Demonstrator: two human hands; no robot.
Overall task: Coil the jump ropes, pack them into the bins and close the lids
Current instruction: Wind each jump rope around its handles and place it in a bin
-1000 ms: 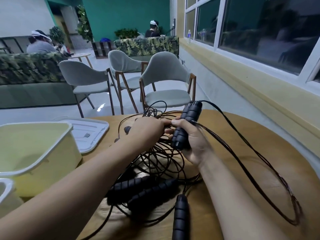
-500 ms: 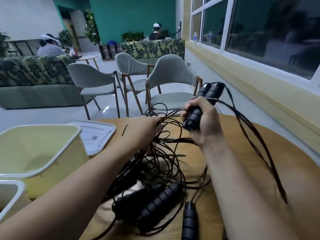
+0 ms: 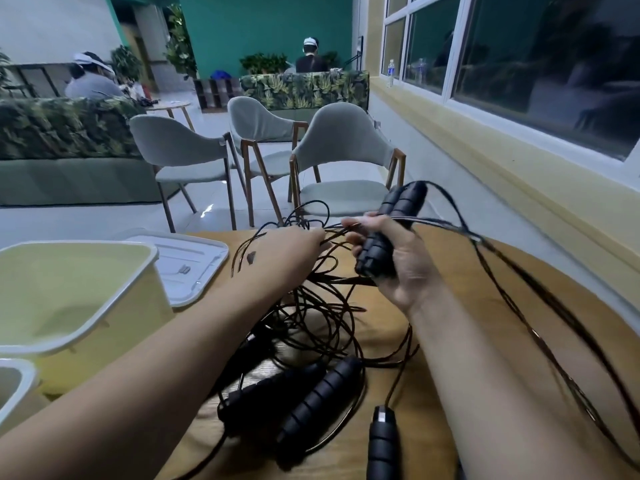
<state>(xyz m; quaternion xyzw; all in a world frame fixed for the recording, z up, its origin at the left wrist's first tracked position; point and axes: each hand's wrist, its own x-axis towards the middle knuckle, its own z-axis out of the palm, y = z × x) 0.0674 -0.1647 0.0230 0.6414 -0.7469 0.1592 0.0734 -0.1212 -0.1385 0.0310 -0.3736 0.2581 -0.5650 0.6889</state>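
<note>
My right hand [image 3: 398, 261] grips two black ribbed jump-rope handles [image 3: 388, 230] together, tips pointing up and away. Their thin dark cord loops out to the right [image 3: 540, 306] over the round wooden table [image 3: 457, 265]. My left hand [image 3: 298, 244] pinches strands of the tangled cords [image 3: 322, 306] at the table's middle. Three more black handles [image 3: 318, 396] lie loose near the front edge. An open pale yellow bin [image 3: 69, 299] stands at the left, with a white lid [image 3: 187, 268] lying flat behind it.
The corner of a second white bin [image 3: 14, 389] shows at the lower left. Grey chairs [image 3: 339, 157] stand just past the table's far edge. A yellow wall with windows runs along the right. Two people sit in the background by leaf-patterned sofas.
My right hand lifted the paired handles up off the table and has now come back down slightly toward my left hand. The cord loop at the right swung with it.
</note>
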